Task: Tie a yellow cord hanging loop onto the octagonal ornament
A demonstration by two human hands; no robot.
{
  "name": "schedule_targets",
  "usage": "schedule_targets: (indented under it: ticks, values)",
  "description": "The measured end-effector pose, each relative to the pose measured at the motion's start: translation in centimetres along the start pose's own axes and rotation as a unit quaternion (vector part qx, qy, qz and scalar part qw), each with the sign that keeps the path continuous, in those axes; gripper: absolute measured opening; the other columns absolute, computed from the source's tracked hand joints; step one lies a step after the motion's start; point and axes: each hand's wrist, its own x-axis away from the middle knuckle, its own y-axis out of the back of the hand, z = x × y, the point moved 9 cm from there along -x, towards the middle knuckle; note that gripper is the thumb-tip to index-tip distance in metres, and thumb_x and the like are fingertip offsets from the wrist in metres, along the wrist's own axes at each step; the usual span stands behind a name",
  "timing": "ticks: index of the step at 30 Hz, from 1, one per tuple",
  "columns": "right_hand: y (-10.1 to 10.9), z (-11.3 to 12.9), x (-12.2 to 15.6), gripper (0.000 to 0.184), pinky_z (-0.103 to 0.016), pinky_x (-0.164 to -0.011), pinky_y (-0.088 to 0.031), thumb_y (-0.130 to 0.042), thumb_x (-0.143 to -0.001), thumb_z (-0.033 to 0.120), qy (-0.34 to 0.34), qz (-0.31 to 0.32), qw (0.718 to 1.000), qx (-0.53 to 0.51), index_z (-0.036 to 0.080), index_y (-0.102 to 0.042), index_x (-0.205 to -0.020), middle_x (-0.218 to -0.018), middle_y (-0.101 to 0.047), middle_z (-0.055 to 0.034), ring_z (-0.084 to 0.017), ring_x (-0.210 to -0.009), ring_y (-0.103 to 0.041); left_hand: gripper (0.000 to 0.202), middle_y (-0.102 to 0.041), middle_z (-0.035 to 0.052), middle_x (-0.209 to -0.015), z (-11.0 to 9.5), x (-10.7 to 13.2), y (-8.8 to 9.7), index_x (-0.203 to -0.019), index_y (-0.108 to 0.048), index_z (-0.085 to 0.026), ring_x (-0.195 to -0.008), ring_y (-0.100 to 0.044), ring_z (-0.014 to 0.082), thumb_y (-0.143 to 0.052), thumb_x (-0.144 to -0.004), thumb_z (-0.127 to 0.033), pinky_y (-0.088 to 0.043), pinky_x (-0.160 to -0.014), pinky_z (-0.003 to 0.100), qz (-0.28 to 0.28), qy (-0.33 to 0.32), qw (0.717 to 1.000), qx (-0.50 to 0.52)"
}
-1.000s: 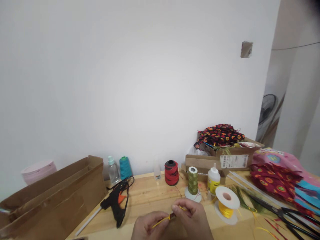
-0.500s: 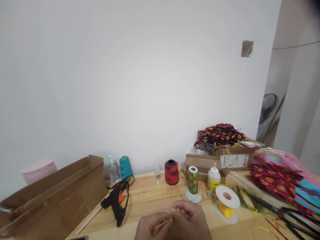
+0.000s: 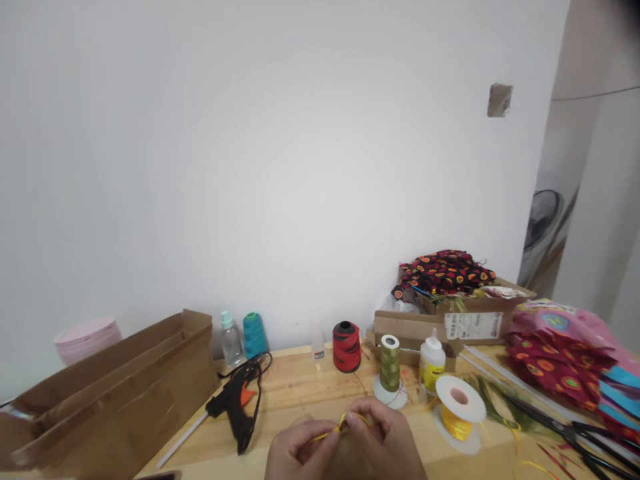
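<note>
Both hands are working together low at 6 o'clock over the wooden surface [image 3: 300, 390]. The left hand [image 3: 295, 453] is pinching one end of a thin yellow ribbon [image 3: 334, 431], fingers closed on it; the right hand [image 3: 385, 443] is nipping the other end between thumb and forefinger, seemingly to keep the short length taut between them.

At 3 o'clock of the hands, the yellow ribbon spool [image 3: 457, 412] is lying flat. At 1 o'clock, the green thread spool [image 3: 389, 363] and glue bottle [image 3: 431, 363] are standing upright, with the red thread spool [image 3: 347, 347] at 12 o'clock. The glue gun [image 3: 235, 403] is lying at 10 o'clock, beside the cardboard box [image 3: 110, 393]. Scissors [image 3: 565, 430] are lying further out at 3 o'clock. Nothing is crowding the hands.
</note>
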Motion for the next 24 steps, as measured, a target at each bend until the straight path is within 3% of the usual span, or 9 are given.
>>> schedule_targets:
  ticks: [5, 10, 14, 18, 24]
  values:
    - [-0.2, 0.2, 0.2, 0.023, -0.018, -0.044, -0.036, -0.047, -0.069, 0.034, 0.017, -0.004, 1.000, 0.010, 0.015, -0.059, -0.063, -0.054, -0.058, -0.0014, -0.013, -0.050, -0.051, 0.023, -0.061, 0.0060, -0.060, 0.5, -0.3, 0.4, -0.065, -0.066, -0.016, -0.060, -0.056, 0.0167, -0.056, -0.062, -0.036, -0.043, -0.054, 0.022, 0.021, 0.010, 1.000, -0.013]
    - [-0.7, 0.6, 0.2, 0.019, -0.019, -0.052, -0.040, -0.047, -0.069, 0.028, 0.031, 0.034, 0.998, 0.030, 0.015, -0.060, -0.065, -0.062, -0.063, -0.0039, -0.015, -0.059, -0.055, 0.027, -0.066, 0.0059, -0.062, 2.5, -0.5, 0.7, -0.064, -0.063, -0.014, -0.060, -0.057, 0.0175, -0.058, -0.058, -0.039, -0.044, -0.054, 0.023, 0.007, 0.071, 0.997, 0.031]
    - [-1.2, 0.4, 0.2, 0.021, -0.019, -0.049, -0.040, -0.045, -0.070, 0.029, 0.026, 0.050, 0.997, 0.045, 0.014, -0.060, -0.067, -0.062, -0.064, -0.0049, -0.016, -0.058, -0.056, 0.026, -0.064, 0.0039, -0.054, 2.2, -0.5, 0.8, -0.060, -0.064, -0.014, -0.056, -0.057, 0.0172, -0.058, -0.057, -0.039, -0.044, -0.051, 0.023, -0.016, 0.059, 0.998, 0.019]
    - [-1.3, 0.5, 0.1, 0.021, -0.018, -0.051, -0.040, -0.045, -0.072, 0.028, 0.022, 0.054, 0.998, 0.039, 0.015, -0.060, -0.068, -0.064, -0.064, -0.0045, -0.015, -0.060, -0.056, 0.024, -0.068, 0.0044, -0.059, 1.7, -0.3, 0.1, -0.064, -0.066, -0.015, -0.059, -0.059, 0.0180, -0.060, -0.056, -0.036, -0.046, -0.052, 0.023, 0.003, 0.074, 0.993, 0.093]
    - [0.2, 2.4, 0.5, 0.020, -0.021, -0.049, -0.035, -0.045, -0.073, 0.027, 0.149, -0.025, 0.972, 0.180, 0.018, -0.060, -0.063, -0.050, -0.054, 0.0001, -0.012, -0.048, -0.048, 0.022, -0.069, 0.0050, -0.062, 0.7, -0.4, -0.1, -0.059, -0.067, -0.014, -0.063, -0.059, 0.0189, -0.060, -0.057, -0.035, -0.045, -0.057, 0.023, 0.032, 0.059, 0.995, 0.075]
